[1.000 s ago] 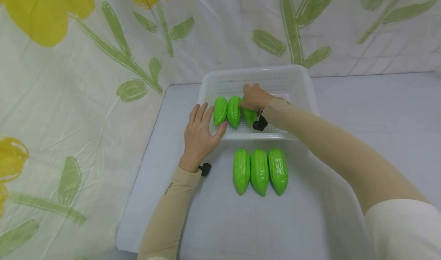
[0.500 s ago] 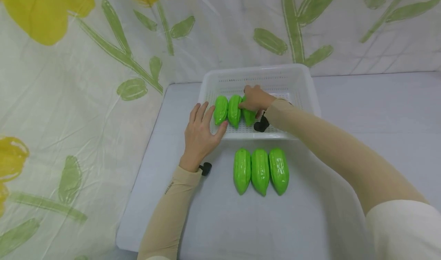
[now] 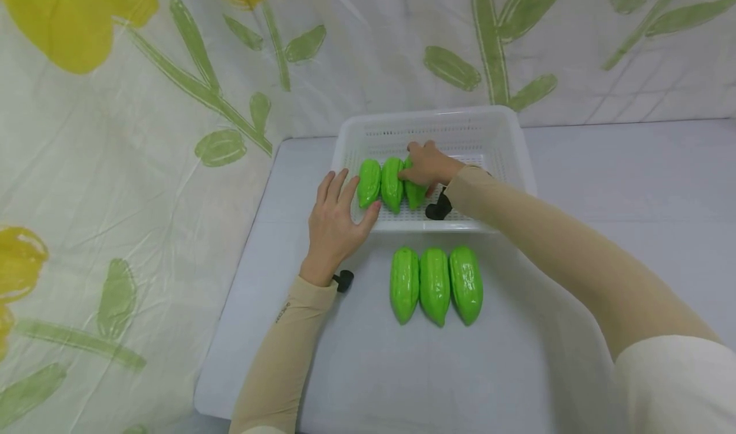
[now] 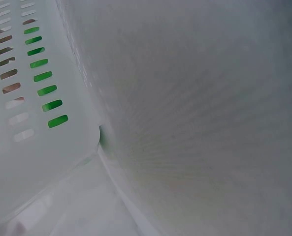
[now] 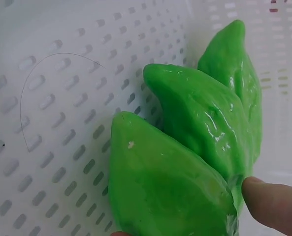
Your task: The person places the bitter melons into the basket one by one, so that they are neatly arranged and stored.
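Three glossy green bitter melons lie side by side in a white perforated basket (image 3: 437,225). My right hand (image 3: 430,165) reaches into it and holds the rightmost melon (image 3: 415,194) from above, covering its far part. In the right wrist view its thumb (image 5: 274,204) lies between this near melon (image 5: 160,182) and the middle one (image 5: 205,118), with another fingertip at the lower edge. My left hand (image 3: 335,226) rests at the basket's left front corner, fingers straight and spread, thumb over the rim near the leftmost melon (image 3: 369,183). The left wrist view shows only the slotted basket wall (image 4: 42,98) and the surface beside it.
Three more green bitter melons (image 3: 435,287) lie in a row on the white table (image 3: 368,370), in front of the basket. A flower-patterned curtain (image 3: 368,57) hangs close behind the basket and along the left side. Table surface extends to the right.
The rightmost melon in the basket has shifted slightly left toward the middle one, under my right hand. My left hand stays at the basket's corner.
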Demonstrator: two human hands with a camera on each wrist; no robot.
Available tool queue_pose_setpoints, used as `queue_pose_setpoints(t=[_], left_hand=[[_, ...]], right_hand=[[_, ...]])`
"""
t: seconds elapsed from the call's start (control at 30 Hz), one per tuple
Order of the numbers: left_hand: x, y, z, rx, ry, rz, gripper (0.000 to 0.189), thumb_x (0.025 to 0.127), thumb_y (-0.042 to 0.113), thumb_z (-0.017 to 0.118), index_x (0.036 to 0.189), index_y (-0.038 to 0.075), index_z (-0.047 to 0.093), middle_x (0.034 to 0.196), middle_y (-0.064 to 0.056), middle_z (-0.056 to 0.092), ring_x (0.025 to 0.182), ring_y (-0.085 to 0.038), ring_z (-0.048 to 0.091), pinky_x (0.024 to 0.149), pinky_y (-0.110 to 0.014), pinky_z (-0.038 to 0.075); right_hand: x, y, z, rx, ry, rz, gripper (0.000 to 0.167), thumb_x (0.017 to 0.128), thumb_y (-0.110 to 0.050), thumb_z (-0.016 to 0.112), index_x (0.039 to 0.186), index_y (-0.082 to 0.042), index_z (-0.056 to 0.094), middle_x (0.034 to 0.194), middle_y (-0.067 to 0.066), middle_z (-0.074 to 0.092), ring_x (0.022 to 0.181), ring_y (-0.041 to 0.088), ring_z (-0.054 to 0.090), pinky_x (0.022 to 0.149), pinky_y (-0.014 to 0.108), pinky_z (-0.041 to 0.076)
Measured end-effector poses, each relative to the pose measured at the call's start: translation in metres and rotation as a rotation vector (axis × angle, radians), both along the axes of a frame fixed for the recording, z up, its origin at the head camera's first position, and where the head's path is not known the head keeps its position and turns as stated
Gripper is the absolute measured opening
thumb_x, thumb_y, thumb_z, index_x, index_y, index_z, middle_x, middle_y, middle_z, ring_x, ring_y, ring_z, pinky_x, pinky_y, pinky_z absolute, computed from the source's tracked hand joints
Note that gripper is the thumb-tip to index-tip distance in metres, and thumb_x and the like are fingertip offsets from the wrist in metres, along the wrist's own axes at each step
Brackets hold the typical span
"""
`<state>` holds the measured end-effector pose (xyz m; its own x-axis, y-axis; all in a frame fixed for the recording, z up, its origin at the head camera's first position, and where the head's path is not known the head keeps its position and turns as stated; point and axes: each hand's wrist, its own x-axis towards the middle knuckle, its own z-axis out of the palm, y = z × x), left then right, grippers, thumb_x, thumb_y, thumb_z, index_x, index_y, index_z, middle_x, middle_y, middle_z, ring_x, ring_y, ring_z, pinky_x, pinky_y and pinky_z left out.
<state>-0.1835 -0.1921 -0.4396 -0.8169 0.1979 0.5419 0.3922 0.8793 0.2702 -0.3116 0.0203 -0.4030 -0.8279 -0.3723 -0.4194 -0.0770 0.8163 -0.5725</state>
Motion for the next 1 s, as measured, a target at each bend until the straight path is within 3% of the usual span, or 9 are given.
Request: queue_pose_setpoints(t=[0.23, 0.5, 0.83, 1.0], left_hand=[[0.0003, -0.0001, 0.0003, -0.004, -0.021, 0.010, 0.066, 0.097, 0.052, 0.058, 0.139, 0.001, 0.063, 0.152, -0.022, 0.054, 0.147, -0.043, 0.042, 0.112, -0.056, 0.048], [-0.0002, -0.0003, -0.0006, 0.000, -0.008, 0.010, 0.064, 0.097, 0.051, 0.060, 0.137, 0.000, 0.064, 0.150, -0.023, 0.056, 0.145, -0.043, 0.044, 0.111, -0.056, 0.049], [-0.0004, -0.0005, -0.0006, 0.001, 0.005, 0.014, 0.064, 0.097, 0.051, 0.061, 0.137, 0.001, 0.065, 0.150, -0.023, 0.056, 0.145, -0.044, 0.045, 0.107, -0.058, 0.051], [-0.0009, -0.0012, -0.0010, 0.000, -0.017, 0.015, 0.065, 0.098, 0.051, 0.059, 0.138, 0.002, 0.064, 0.152, -0.021, 0.054, 0.146, -0.043, 0.043, 0.108, -0.058, 0.050]], right_hand=[[0.0001, 0.0009, 0.0010, 0.005, 0.001, 0.003, 0.082, 0.106, -0.034, 0.059, 0.164, -0.001, 0.013, 0.163, 0.038, 0.012, 0.103, 0.038, 0.066, 0.070, 0.038, 0.065], [-0.0006, 0.0006, -0.0014, -0.008, 0.011, 0.019, 0.082, 0.105, -0.034, 0.060, 0.165, -0.002, 0.013, 0.162, 0.037, 0.014, 0.117, 0.042, 0.060, 0.067, 0.036, 0.065], [0.0019, 0.0009, 0.0016, 0.002, 0.020, 0.030, 0.083, 0.106, -0.035, 0.058, 0.164, 0.001, 0.012, 0.162, 0.038, 0.013, 0.122, 0.045, 0.058, 0.067, 0.035, 0.065], [0.0030, 0.0008, 0.0016, 0.018, 0.022, 0.032, 0.084, 0.105, -0.037, 0.058, 0.164, 0.000, 0.011, 0.163, 0.038, 0.011, 0.117, 0.043, 0.062, 0.065, 0.034, 0.064]])
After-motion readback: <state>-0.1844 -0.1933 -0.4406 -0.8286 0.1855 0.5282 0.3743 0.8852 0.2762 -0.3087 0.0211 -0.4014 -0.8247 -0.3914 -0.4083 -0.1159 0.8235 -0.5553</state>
